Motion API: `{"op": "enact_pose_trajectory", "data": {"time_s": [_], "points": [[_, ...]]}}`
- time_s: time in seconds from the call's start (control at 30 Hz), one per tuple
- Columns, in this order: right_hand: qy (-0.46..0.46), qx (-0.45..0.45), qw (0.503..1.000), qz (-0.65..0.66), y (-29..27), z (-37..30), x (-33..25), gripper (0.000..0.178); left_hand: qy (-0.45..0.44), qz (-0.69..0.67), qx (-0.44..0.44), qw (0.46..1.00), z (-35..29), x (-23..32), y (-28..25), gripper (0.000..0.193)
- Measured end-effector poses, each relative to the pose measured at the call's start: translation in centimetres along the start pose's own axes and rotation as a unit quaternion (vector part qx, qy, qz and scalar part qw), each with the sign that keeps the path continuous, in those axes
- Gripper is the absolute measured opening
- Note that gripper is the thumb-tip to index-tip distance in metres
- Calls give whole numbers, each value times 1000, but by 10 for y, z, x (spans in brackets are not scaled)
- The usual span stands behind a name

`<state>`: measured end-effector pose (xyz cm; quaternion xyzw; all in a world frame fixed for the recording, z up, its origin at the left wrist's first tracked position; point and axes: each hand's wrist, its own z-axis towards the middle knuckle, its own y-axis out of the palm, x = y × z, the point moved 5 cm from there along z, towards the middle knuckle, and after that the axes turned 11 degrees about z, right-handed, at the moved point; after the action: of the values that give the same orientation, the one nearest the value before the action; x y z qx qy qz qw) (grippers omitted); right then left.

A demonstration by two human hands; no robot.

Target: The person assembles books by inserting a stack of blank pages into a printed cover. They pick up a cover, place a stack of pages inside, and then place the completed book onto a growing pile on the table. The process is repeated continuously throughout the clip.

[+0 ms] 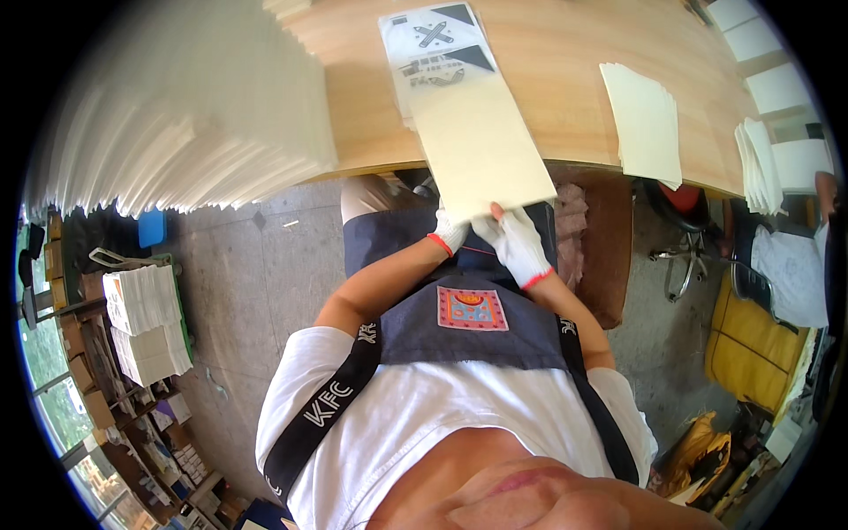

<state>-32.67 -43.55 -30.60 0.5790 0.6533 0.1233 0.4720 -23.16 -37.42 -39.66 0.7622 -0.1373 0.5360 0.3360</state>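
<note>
A stack of cream paper sheets (477,146) reaches from the wooden table out over its near edge. My right hand (517,245), in a white glove with a red cuff, grips the stack's near end, its bare thumb tip on top and its other fingers mostly out of sight. At the near left corner, my left hand (451,231), gloved the same way, holds the stack; its fingers are partly hidden by the paper. Beyond lies a clear plastic bag (433,34) with dark pencil drawings and dark corner triangles. It overlaps the stack's far end; whether the sheets are inside I cannot tell.
Tall piles of white paper (203,115) fill the table's left side. A smaller cream stack (645,124) lies at the right, partly over the table edge (579,164). More paper stands on a cart (146,322) at left. A wheeled chair (685,256) stands at right.
</note>
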Motion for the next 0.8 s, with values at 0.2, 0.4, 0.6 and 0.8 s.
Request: {"op": "enact_pose_trajectory", "data": {"time_s": [0.2, 0.4, 0.6, 0.8], "points": [[25, -21, 957, 288, 6, 81, 14, 32, -189, 84, 80, 975, 9, -3, -21, 22], [28, -122, 954, -273, 23, 43, -11, 29, -154, 91, 88, 980, -18, 62, -52, 26], [-231, -194, 630, -716, 75, 52, 5, 12, -153, 157, 40, 975, -16, 83, -72, 28], [-301, -267, 555, -728, 74, 57, 12, 14, -151, 178, 30, 972, -17, 83, -72, 21]]}}
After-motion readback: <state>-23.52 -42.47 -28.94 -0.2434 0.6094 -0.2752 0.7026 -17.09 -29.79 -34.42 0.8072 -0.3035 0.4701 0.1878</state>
